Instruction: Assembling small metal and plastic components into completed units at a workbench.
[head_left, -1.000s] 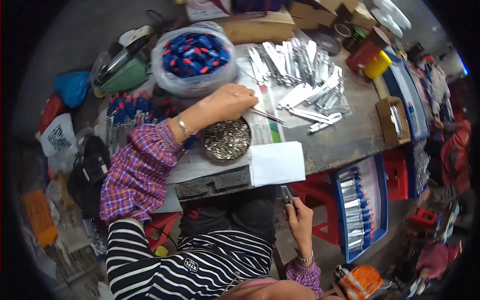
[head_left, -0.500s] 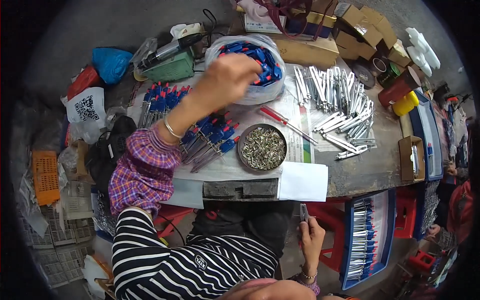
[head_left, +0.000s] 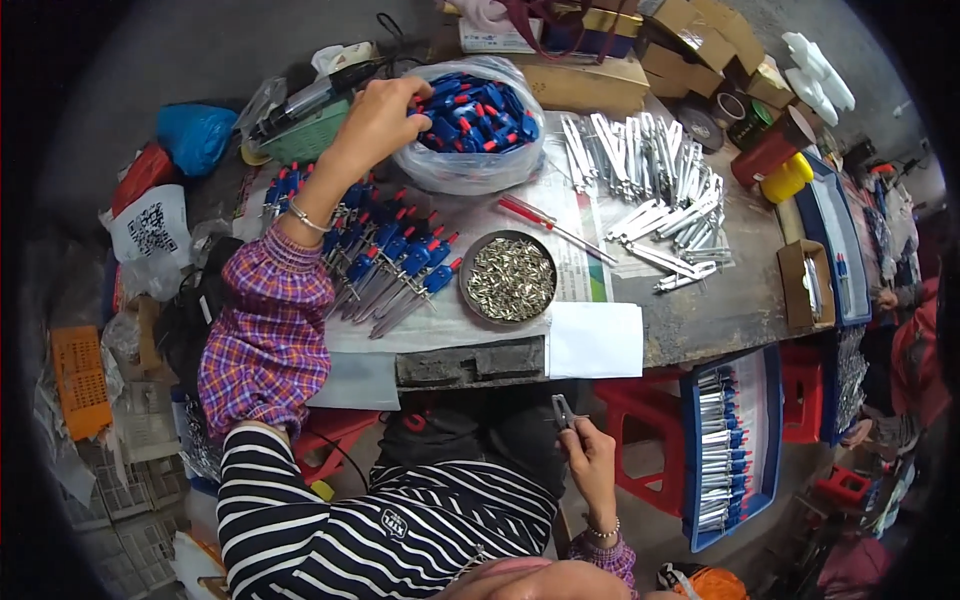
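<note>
My left hand [head_left: 378,122] is over the left rim of a clear plastic bag [head_left: 465,178] full of blue plastic parts [head_left: 475,115] with red tips. Its fingers are curved and apart, beside the blue parts, with nothing visible between them. Below the table edge, near my lap, my right hand [head_left: 590,455] is closed around a silver metal piece [head_left: 562,408] whose slotted end points up; the rest of it is hidden. Under my left forearm lie rows of blue-headed metal pieces [head_left: 405,262]. A round dish [head_left: 468,305] holds small metal pins.
Silver channel-shaped pieces [head_left: 650,165] are heaped at the table's right. A red-handled rod [head_left: 560,232] and a folded white paper [head_left: 596,340] lie nearer. A blue tray [head_left: 765,440] of assembled pieces is right of my lap, beside a red stool [head_left: 640,430]. A power tool [head_left: 310,100] lies far left.
My left hand has moved left across the bag, from above its middle to its left rim. My right hand still grips the metal piece. The whole view has shifted slightly.
</note>
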